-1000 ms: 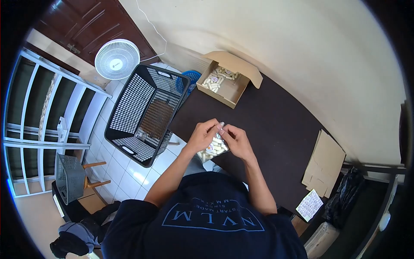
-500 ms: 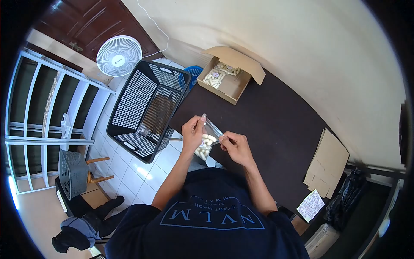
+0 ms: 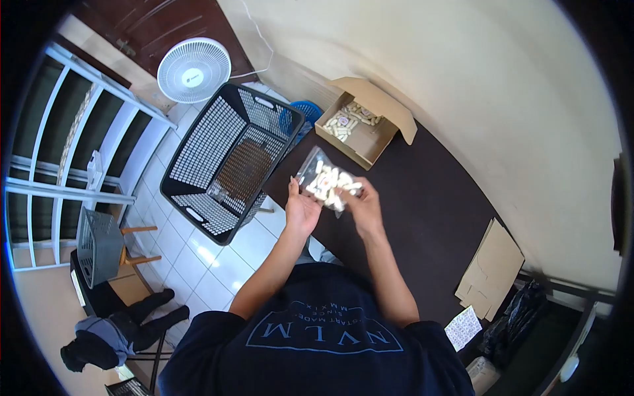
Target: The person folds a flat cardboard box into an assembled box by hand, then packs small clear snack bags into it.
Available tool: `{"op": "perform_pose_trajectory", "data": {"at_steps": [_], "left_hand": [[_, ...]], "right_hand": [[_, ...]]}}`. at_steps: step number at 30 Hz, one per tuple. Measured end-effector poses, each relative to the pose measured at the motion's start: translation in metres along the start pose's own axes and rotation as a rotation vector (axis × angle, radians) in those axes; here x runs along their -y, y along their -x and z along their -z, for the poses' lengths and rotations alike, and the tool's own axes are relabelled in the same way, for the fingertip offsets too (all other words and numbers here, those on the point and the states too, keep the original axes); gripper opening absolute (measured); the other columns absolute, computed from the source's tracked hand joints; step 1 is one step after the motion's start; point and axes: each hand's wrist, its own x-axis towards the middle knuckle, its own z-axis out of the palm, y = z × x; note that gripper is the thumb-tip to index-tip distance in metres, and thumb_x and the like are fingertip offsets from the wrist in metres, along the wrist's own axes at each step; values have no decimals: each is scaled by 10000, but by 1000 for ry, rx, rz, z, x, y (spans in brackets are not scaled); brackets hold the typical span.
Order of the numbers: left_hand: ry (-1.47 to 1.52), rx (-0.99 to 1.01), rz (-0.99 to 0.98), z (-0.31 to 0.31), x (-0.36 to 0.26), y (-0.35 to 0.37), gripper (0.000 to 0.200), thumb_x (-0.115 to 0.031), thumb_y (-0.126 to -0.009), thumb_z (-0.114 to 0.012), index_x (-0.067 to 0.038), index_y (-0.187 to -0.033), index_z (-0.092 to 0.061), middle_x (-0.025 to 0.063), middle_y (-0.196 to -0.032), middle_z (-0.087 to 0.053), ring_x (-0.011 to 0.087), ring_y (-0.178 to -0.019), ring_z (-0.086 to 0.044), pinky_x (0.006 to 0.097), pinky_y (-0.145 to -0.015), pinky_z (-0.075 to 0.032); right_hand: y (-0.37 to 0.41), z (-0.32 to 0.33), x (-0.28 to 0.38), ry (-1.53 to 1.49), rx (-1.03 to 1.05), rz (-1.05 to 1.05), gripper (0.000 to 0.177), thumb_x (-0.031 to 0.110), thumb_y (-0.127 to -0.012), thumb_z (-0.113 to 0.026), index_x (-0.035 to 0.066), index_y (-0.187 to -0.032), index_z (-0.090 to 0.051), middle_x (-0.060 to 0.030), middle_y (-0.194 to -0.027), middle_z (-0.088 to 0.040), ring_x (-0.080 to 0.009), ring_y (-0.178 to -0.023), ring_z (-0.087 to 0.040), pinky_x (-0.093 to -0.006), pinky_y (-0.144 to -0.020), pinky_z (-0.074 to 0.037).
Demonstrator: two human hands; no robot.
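A clear plastic bag of pale, capsule-shaped pieces (image 3: 328,183) is held up over the near left edge of the dark table (image 3: 422,218). My right hand (image 3: 365,210) grips the bag's right side, fingers over the pieces. Beside its lower left, my left hand (image 3: 302,212) is turned palm up with the thumb apart. The left fingers reach partly under the bag, where their tips are hidden. Beyond the hands, an open cardboard box (image 3: 360,148) stands on the table, with more such pale pieces and a small round label inside.
A large dark plastic basket (image 3: 198,148) stands left of the table, by a white fan (image 3: 193,71) and a blue basket (image 3: 305,111). Flat cardboard (image 3: 490,267) and a printed sheet (image 3: 463,329) lie at right. Another person (image 3: 112,336) is at lower left.
The bag has risen from hanging low between my hands to lying tilted over the table edge. My right hand has moved from its top edge to its side; my left hand has loosened and turned palm up.
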Motion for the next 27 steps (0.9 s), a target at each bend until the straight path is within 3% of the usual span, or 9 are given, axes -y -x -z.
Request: {"op": "perform_pose_trajectory", "data": {"at_steps": [2,3,5,8,9,10,12,19,27], "left_hand": [[-75,16,54,2,-8,13,387,-455,-1005,-455,-137,-1222,-410,124,-1149,-570,292,-1144,-564,486,-985,-462],[-62,11,50,2,-13,17,387,-455,-1005,-455,-137,-1222,-410,124,-1149,-570,292,-1144,-564,486,-985,-462],[-451,-90,93,5,-24,22,394,-469,-984,-498,-142,-1197,-437,144,-1102,-589,309,-1067,-607,464,-895,-508],[-464,-195,96,36,-36,11,376,-432,-985,-518,-148,-1194,-388,126,-1030,-568,278,-938,-628,412,-796,-527],[-434,-199,96,37,-42,12,334,-408,-988,-519,-150,-1169,-410,98,-976,-578,249,-918,-626,376,-765,-513],[-428,-205,104,42,-47,12,334,-408,-988,-519,-150,-1169,-410,98,-976,-578,249,-918,-626,376,-765,-513],[-493,-174,97,46,-56,6,301,-422,-985,-522,-163,-1120,-450,72,-921,-603,233,-914,-628,362,-757,-500],[-605,-132,161,44,-86,-13,232,-330,-968,-587,-139,-1059,-492,34,-851,-595,167,-825,-625,304,-715,-487],[-924,-68,70,56,-148,-32,195,-244,-980,-574,-72,-1072,-574,42,-870,-631,132,-797,-629,265,-684,-491]], "right_hand": [[-8,3,23,-218,25,-70,258,18,-828,-726,17,-1055,-603,-46,-935,-682,-103,-800,-651,-253,-664,-537],[-14,9,24,-92,30,-59,266,22,-829,-726,14,-1066,-603,-46,-938,-684,-101,-801,-652,-253,-657,-538],[-20,20,29,44,37,-53,275,25,-830,-725,11,-1076,-603,-46,-941,-685,-100,-803,-652,-254,-649,-539],[-31,29,41,-25,125,-143,269,37,-846,-717,-4,-1088,-609,-47,-939,-681,-96,-794,-639,-251,-666,-520],[-37,31,42,209,133,-75,262,40,-852,-715,-10,-1087,-612,-48,-937,-678,-94,-794,-629,-250,-679,-507],[-42,32,39,440,137,-11,256,43,-857,-713,-17,-1087,-616,-48,-935,-675,-93,-795,-619,-248,-693,-495],[-56,29,40,172,81,11,206,59,-889,-675,-17,-1077,-640,-36,-937,-672,-87,-818,-603,-247,-710,-480],[-152,52,47,106,33,-177,227,39,-913,-621,-9,-1135,-616,-55,-1000,-670,-133,-841,-631,-304,-767,-519],[-238,96,56,578,-48,-127,396,-5,-876,-555,-40,-1269,-525,-97,-1146,-629,-193,-1003,-599,-307,-917,-453]]}}
